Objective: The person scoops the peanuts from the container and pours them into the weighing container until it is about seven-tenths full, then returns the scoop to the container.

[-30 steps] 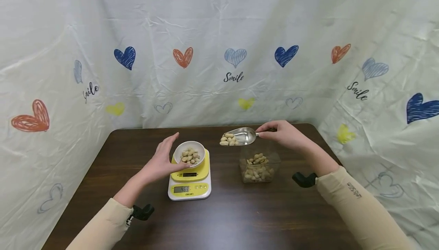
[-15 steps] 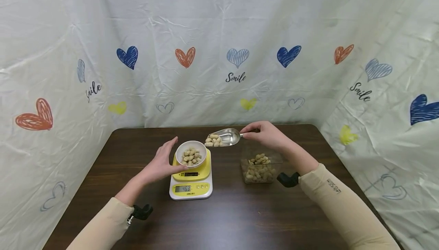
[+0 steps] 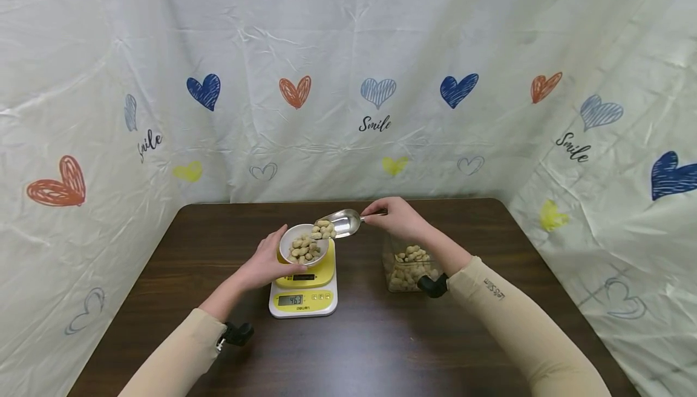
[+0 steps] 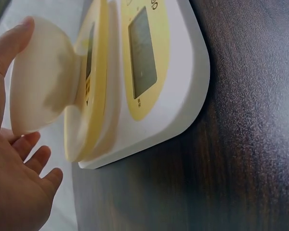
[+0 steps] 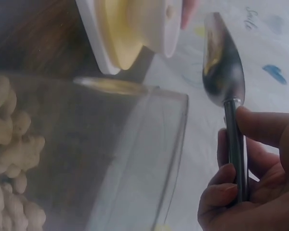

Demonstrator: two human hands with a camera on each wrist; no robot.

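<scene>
A white bowl [image 3: 286, 241] with peanuts [image 3: 302, 253] in it stands on a yellow and white kitchen scale [image 3: 327, 307]. My left hand [image 3: 267, 264] holds the bowl at its left side, thumb against the near rim and fingers at the far side. In the left wrist view, the thumb and forefinger touch the bowl's outer wall [image 4: 43, 77]. My right hand [image 3: 400, 218] grips the handle of a metal scoop [image 3: 346, 221]. The scoop's mouth is over the bowl's right rim, tilted down a little, with several peanuts [image 3: 323, 230] at its front.
A clear plastic box [image 3: 389, 276] with more peanuts [image 5: 14, 149] stands on the dark wooden table [image 3: 359, 348], right of the scale and below my right forearm. A white curtain [image 3: 327, 40] printed with hearts hangs behind and at both sides.
My right hand has moved left with the loaded scoop, from above the box to over the bowl. The scoop has dipped toward the bowl. My left hand has drawn closer round the bowl.
</scene>
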